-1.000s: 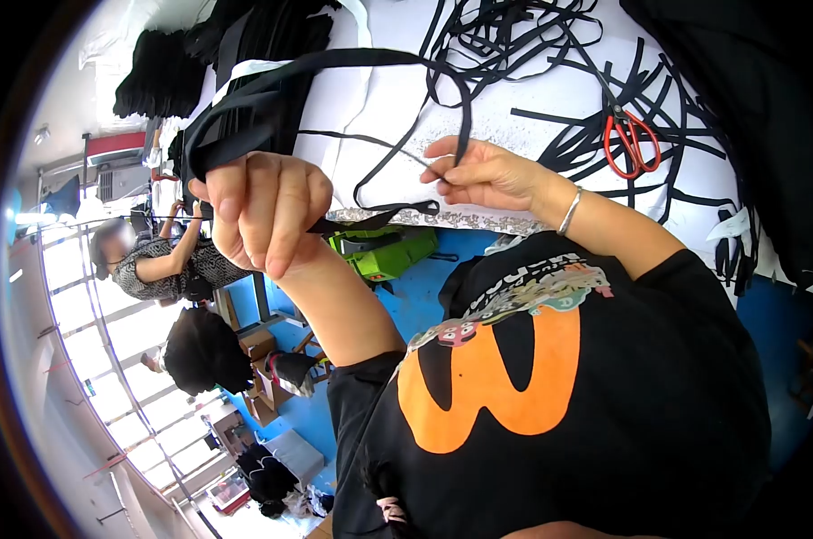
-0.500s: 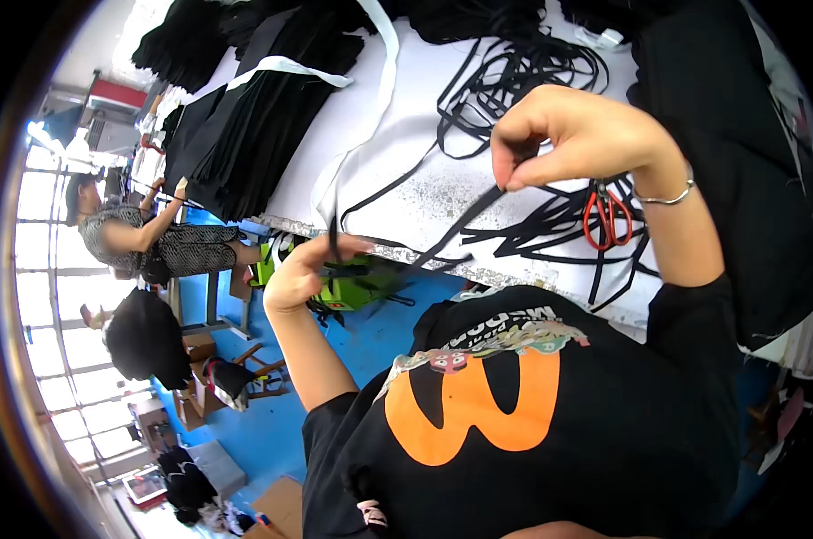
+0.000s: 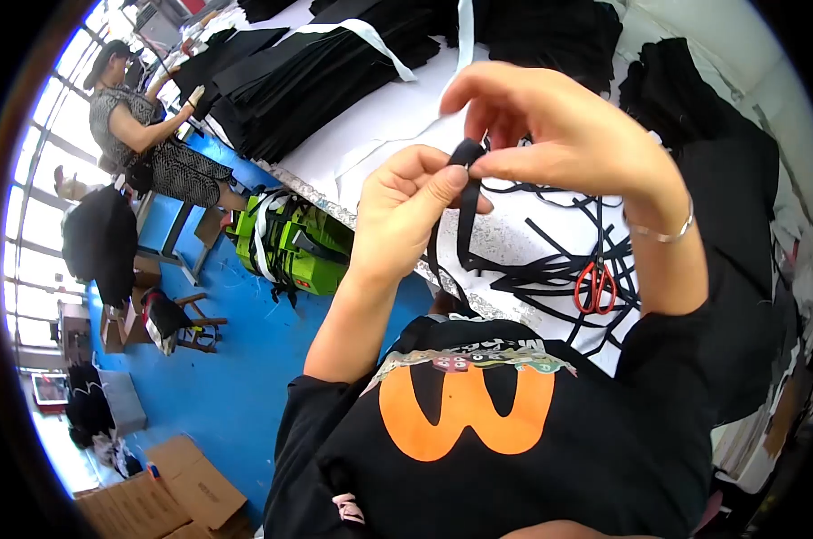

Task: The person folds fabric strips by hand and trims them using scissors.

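Note:
My left hand (image 3: pixel 405 211) pinches a narrow black strap (image 3: pixel 467 220) between thumb and fingers, and the strap is folded over at the top. My right hand (image 3: pixel 559 130) meets it there, its thumb against the fold and its index finger arched above, apart from the thumb. Part of the right-hand grip is hidden behind the fingers. Below the hands, the strap's length hangs towards the table edge. More black straps (image 3: pixel 550 274) lie in a loose tangle on the white table (image 3: pixel 335 117). Red-handled scissors (image 3: pixel 595 289) rest among them, near my right forearm.
Stacked black fabric pieces (image 3: pixel 326 81) lie at the table's far left, with a white strip (image 3: pixel 371 38) across them. Black cloth (image 3: pixel 730 225) is heaped on the right. A green strapped bundle (image 3: pixel 303 247) stands on the blue floor. Another person (image 3: pixel 137 121) works at the left.
My hands have come together from holding the strap stretched between them. The strap is now folded at my fingertips. The view has shifted, showing more of the green bundle.

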